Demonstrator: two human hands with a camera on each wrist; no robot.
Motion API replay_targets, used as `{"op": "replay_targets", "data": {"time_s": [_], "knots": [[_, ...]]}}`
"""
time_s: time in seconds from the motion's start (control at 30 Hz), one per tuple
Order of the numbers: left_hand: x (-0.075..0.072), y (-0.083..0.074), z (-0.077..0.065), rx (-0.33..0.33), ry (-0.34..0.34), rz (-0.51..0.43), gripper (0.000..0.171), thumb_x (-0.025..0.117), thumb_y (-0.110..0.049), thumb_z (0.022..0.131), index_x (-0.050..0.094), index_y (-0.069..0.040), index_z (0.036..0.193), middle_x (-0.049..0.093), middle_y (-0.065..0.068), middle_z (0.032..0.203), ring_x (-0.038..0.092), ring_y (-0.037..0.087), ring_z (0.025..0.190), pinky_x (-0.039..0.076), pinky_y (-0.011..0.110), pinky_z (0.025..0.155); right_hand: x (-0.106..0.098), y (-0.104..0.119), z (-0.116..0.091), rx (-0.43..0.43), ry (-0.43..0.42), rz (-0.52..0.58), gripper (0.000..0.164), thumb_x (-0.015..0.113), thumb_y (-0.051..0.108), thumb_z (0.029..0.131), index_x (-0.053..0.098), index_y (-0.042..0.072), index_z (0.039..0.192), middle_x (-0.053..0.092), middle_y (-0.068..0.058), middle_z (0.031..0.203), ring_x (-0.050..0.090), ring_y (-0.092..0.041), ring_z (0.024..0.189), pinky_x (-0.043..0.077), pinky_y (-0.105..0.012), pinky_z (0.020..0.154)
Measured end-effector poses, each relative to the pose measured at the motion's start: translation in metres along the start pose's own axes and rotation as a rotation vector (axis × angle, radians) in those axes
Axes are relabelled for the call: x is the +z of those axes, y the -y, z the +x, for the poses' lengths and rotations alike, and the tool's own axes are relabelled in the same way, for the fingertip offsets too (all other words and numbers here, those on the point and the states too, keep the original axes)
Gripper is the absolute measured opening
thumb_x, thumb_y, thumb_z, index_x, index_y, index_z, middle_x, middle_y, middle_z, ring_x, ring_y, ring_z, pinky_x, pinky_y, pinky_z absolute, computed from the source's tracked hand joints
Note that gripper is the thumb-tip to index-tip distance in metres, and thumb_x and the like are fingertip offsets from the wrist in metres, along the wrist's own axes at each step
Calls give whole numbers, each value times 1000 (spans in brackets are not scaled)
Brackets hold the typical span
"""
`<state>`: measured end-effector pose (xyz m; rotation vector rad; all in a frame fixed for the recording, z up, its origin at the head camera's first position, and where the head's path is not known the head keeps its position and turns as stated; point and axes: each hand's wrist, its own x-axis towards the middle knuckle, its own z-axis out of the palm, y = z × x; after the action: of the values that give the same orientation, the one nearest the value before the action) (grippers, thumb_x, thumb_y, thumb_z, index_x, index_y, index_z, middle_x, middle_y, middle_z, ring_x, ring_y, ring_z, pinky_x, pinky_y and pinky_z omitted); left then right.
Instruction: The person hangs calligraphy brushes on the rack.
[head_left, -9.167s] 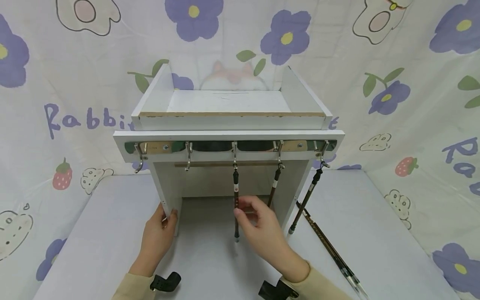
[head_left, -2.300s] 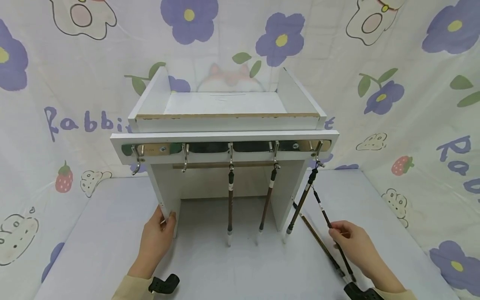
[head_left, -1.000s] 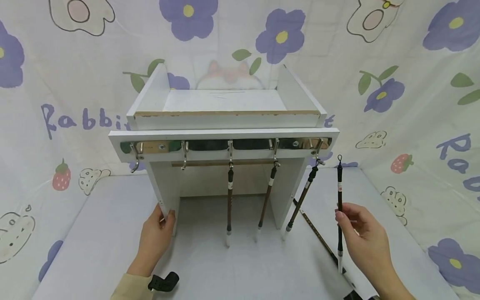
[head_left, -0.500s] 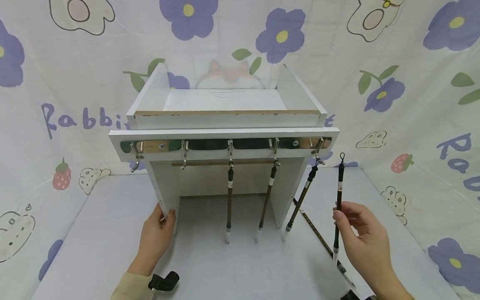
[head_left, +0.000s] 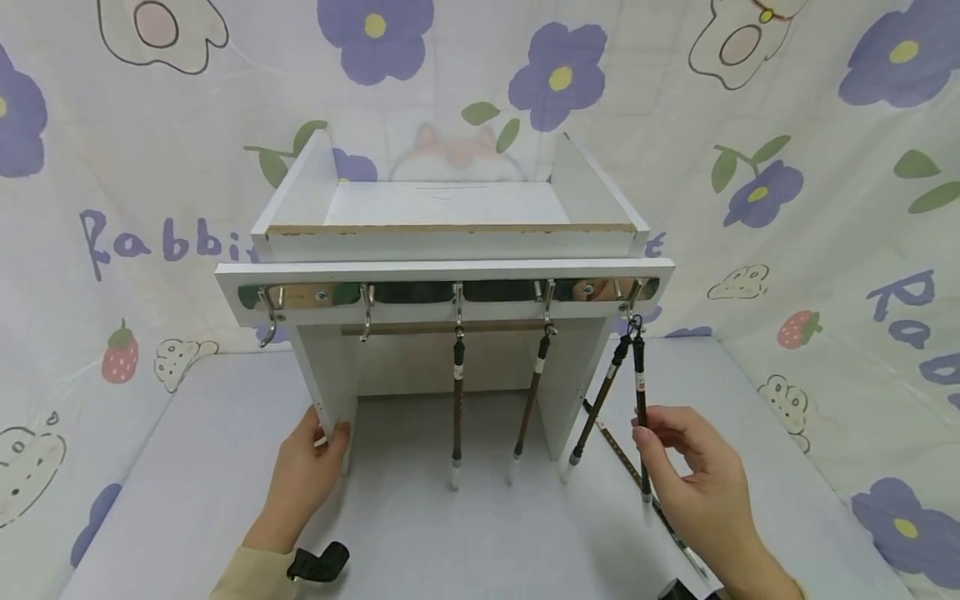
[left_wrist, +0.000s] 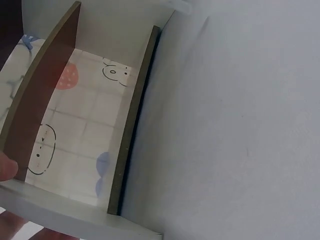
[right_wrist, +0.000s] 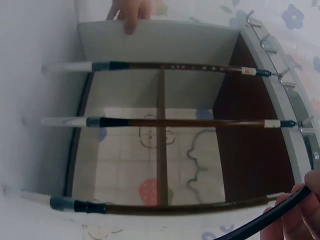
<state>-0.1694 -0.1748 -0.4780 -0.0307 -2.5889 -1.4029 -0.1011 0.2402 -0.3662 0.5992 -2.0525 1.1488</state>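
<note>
My right hand [head_left: 693,479] pinches a dark calligraphy brush [head_left: 640,367] between thumb and fingers. The brush is upright, white tip down, its top loop overlapping the rightmost hook [head_left: 636,296] in the head view. On that same hook hangs another calligraphy brush [head_left: 600,400], slanting. Two more brushes hang from the middle hook [head_left: 458,400] and the hook right of it. In the right wrist view the held brush [right_wrist: 265,220] crosses the lower right corner. My left hand [head_left: 300,475] grips the left side panel [head_left: 326,375] of the white rack, thumb inside.
Two hooks at the left of the metal hook strip [head_left: 420,292] carry nothing. One brush [head_left: 622,454] lies on the white table [head_left: 780,467], partly behind the held one. An open tray [head_left: 450,204] tops the rack. A patterned cloth [head_left: 825,250] hangs behind.
My right hand left the middle brush, picked up a brush from the table, raised it upright and moved it left to the rightmost hook. The left hand keeps its grip on the panel.
</note>
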Motion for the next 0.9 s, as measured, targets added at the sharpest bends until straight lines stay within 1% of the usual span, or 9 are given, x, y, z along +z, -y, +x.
{"op": "replay_targets", "data": {"time_s": [0.13, 0.23, 0.3, 0.37, 0.5, 0.57, 0.7, 0.83, 0.9], "knots": [[-3, -4, -1, 2, 4, 37, 55, 50, -34, 100, 34, -11, 147, 49, 27, 136, 60, 43, 109, 55, 50, 80, 11, 21, 7, -54, 43, 26, 33, 64, -26, 72, 64, -7, 99, 65, -12, 91, 61, -10, 84, 51, -13, 78], [-6, -8, -1, 15, 2, 45, 57, 51, -34, 100, 32, -10, 148, 48, 27, 137, 59, 44, 110, 55, 50, 80, 19, 26, 8, -66, 81, 34, 34, 66, -25, 71, 65, -4, 98, 65, -8, 91, 60, -10, 81, 51, -13, 76], [-7, -11, -1, 31, -6, 46, 55, 52, -31, 100, 34, -9, 147, 49, 27, 135, 59, 43, 109, 55, 50, 81, 25, 20, 6, -82, 103, 57, 35, 66, -24, 71, 65, -3, 100, 65, -7, 91, 61, -11, 80, 51, -14, 75], [-7, -12, -1, 56, -28, 46, 50, 54, -26, 99, 39, -8, 143, 51, 24, 133, 60, 40, 109, 55, 49, 83, 31, 12, 4, -97, 124, 86, 37, 67, -22, 72, 65, 0, 101, 65, -4, 91, 61, -11, 79, 52, -16, 73], [-8, -15, 1, 118, -98, 58, 41, 57, -16, 96, 48, -5, 135, 54, 16, 127, 59, 31, 105, 55, 46, 84, 42, 1, 2, -133, 147, 126, 37, 68, -19, 74, 65, 3, 104, 65, -2, 92, 61, -12, 79, 52, -17, 72], [-8, -15, 1, 132, -132, 68, 40, 58, -14, 95, 51, -6, 133, 55, 14, 123, 60, 29, 100, 56, 44, 82, 47, -1, 3, -144, 152, 127, 37, 68, -17, 74, 65, 3, 105, 65, -1, 92, 60, -12, 79, 51, -18, 72], [-8, -15, 1, 120, -162, 84, 37, 60, -14, 94, 56, -9, 130, 58, 12, 116, 64, 29, 96, 57, 41, 78, 53, 1, 4, -139, 171, 134, 31, 69, -12, 79, 66, 4, 106, 64, -1, 93, 60, -12, 79, 51, -18, 72], [-8, -14, -1, 96, -156, 120, 33, 60, -17, 94, 59, -9, 126, 61, 12, 111, 65, 29, 96, 58, 39, 75, 59, 4, 7, -114, 214, 140, 22, 68, -1, 87, 66, 7, 107, 64, -2, 92, 59, -12, 80, 51, -19, 71], [-8, -13, -1, 86, -148, 140, 32, 59, -20, 95, 59, -9, 125, 61, 13, 111, 66, 30, 96, 58, 40, 74, 62, 6, 8, -92, 240, 139, 20, 68, 3, 89, 66, 8, 109, 65, -2, 92, 59, -12, 81, 51, -19, 71]]}}
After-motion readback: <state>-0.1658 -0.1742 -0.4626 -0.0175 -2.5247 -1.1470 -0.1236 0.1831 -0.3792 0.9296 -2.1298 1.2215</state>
